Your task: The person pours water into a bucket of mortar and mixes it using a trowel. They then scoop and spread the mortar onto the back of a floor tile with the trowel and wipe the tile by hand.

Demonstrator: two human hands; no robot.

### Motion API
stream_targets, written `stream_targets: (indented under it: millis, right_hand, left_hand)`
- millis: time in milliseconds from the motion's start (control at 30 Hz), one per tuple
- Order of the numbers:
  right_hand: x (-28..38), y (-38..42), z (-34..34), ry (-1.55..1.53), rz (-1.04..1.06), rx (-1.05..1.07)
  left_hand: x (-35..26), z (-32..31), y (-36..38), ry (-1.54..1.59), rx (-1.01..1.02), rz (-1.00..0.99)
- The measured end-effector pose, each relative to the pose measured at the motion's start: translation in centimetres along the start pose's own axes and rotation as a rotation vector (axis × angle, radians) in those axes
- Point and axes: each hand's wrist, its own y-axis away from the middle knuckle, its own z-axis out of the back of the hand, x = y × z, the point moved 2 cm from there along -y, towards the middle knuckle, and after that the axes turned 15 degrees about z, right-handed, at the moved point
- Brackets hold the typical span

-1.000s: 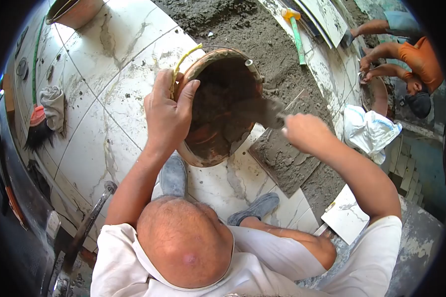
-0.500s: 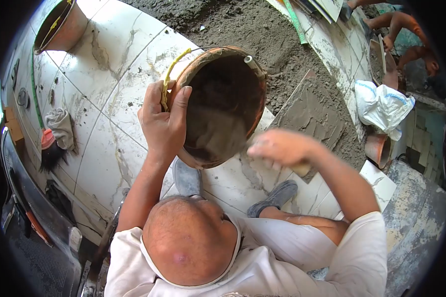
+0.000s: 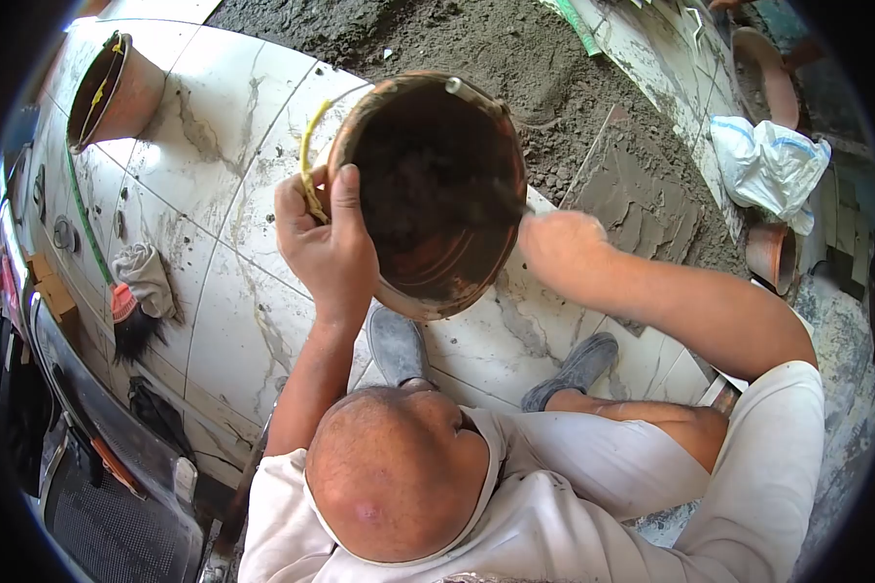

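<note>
My left hand [image 3: 332, 238] is closed on the left rim of a tilted bucket [image 3: 511, 136], thumb over the edge and fingers by its yellow-wrapped handle [image 3: 308, 160]. The bucket's mouth faces up toward me, and dark wet residue coats the inside. At the right rim, my right hand [image 3: 561, 248] is closed in a fist. A dark blurred shape reaches from it into the bucket, too smeared to name. Just right of this hand, a tile [image 3: 642, 185] spread with grey mortar lies on the edge of the mortar bed [image 3: 574, 107].
A second bucket [image 3: 136, 102] stands at the upper left. Below it are a grey rag [image 3: 146, 277] and a broom [image 3: 131, 325]. A white sack [image 3: 768, 170] and a small bucket [image 3: 773, 255] sit at right. A mesh chair [image 3: 117, 525] is at lower left.
My right hand has moved up to the bucket's right rim from lower right. The bucket is tipped slightly differently, and its inside shows darker. The whole view has shifted a little.
</note>
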Motion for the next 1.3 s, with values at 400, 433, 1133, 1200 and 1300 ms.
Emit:
stream_targets:
  millis: [400, 433, 1133, 1200, 1300]
  right_hand:
    - [4.9, -1.8, -1.7, -0.610, 0.611, -0.191]
    - [4.5, -1.3, -1.7, -0.896, 0.442, -0.143]
    - [-9.5, 31.3, -28.9, -0.429, -0.738, -1.058]
    - [-9.2, 29.2, -35.1, -0.385, -0.991, -0.855]
    - [-9.9, 27.0, -38.3, -0.531, -1.076, -0.637]
  left_hand:
    - [2.4, 2.7, 0.3, 0.130, -0.030, 0.015]
    - [2.5, 3.0, 0.1, 0.097, -0.047, -0.003]
    - [12.2, 14.1, -8.0, -0.137, -0.174, 0.301]
    - [11.2, 13.3, -7.6, -0.142, -0.149, 0.296]
    - [11.4, 13.5, -8.0, -0.167, -0.113, 0.300]
